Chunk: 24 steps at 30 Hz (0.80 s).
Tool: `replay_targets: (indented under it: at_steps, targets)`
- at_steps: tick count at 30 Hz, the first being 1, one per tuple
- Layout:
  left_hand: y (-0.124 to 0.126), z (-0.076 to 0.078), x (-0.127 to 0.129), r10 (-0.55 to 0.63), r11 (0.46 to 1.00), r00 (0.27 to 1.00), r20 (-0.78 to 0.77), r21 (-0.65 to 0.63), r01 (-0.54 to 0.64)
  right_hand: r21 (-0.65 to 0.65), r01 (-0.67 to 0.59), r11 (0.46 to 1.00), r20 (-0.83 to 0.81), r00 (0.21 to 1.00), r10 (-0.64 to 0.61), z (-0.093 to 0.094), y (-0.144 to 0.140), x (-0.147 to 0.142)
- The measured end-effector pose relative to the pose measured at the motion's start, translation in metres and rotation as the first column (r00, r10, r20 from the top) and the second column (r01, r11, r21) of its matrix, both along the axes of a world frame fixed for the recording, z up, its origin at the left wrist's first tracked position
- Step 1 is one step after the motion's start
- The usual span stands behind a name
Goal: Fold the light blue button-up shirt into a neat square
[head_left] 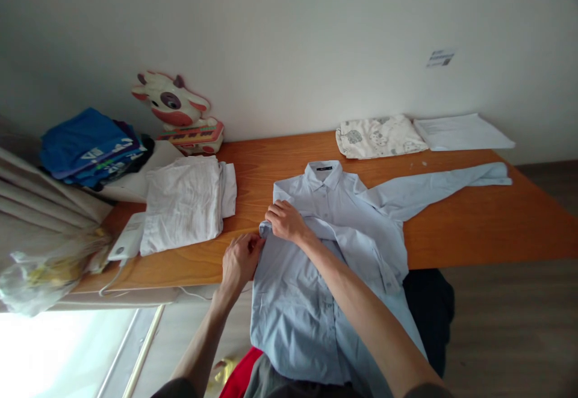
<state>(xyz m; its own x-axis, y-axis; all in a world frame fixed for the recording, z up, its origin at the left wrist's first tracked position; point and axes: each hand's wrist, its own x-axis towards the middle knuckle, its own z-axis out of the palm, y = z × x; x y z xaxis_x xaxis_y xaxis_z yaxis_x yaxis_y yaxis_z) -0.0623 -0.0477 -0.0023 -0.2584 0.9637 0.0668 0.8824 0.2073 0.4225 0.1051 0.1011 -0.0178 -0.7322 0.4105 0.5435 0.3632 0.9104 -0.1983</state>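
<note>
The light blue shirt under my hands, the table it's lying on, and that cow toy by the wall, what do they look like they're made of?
Light blue shirt: thin woven fabric, likely cotton or a blend; matte, softly creased, held by the left hand and right hand.
Table: wood or wood-look laminate; orange-brown grain, slight sheen.
Cow toy: probably moulded plastic; smooth, glossy, solid colours.

The wooden table stands against the wall. A pale blue shirt lies face up across its middle, collar toward the wall, one sleeve stretched along the top to the right, its tail hanging over the near edge. Left of it lies a folded white cloth, with a toy cow behind. At the back right lie a patterned cloth and white sheet.
</note>
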Motion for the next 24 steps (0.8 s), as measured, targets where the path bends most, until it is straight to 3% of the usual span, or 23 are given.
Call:
replay_targets:
  at_steps: [5,10,17,21,24]
  targets:
    - [-0.006,-0.003,-0.002,0.059,0.998,0.996,-0.073,0.017,-0.058,-0.016,0.008,1.000,-0.013,1.000,-0.008,-0.001,0.000,0.000]
    - [0.002,0.005,0.000,-0.023,0.996,0.988,-0.153,-0.086,0.010,0.021,0.012,1.000,-0.025,1.000,-0.012,-0.001,-0.001,0.001]
    - [0.001,-0.003,0.007,-0.032,0.987,0.991,-0.127,0.153,0.051,0.001,-0.004,1.000,-0.054,0.999,0.004,0.000,0.001,0.001]
    - [0.001,-0.013,0.002,-0.157,0.961,0.976,-0.149,0.207,0.186,-0.107,0.034,0.994,-0.170,0.984,-0.052,0.016,-0.005,0.013]
    - [0.004,-0.021,-0.005,-0.231,0.950,0.960,-0.155,0.177,0.257,-0.209,0.097,0.973,-0.286,0.946,-0.156,0.036,-0.031,0.046]
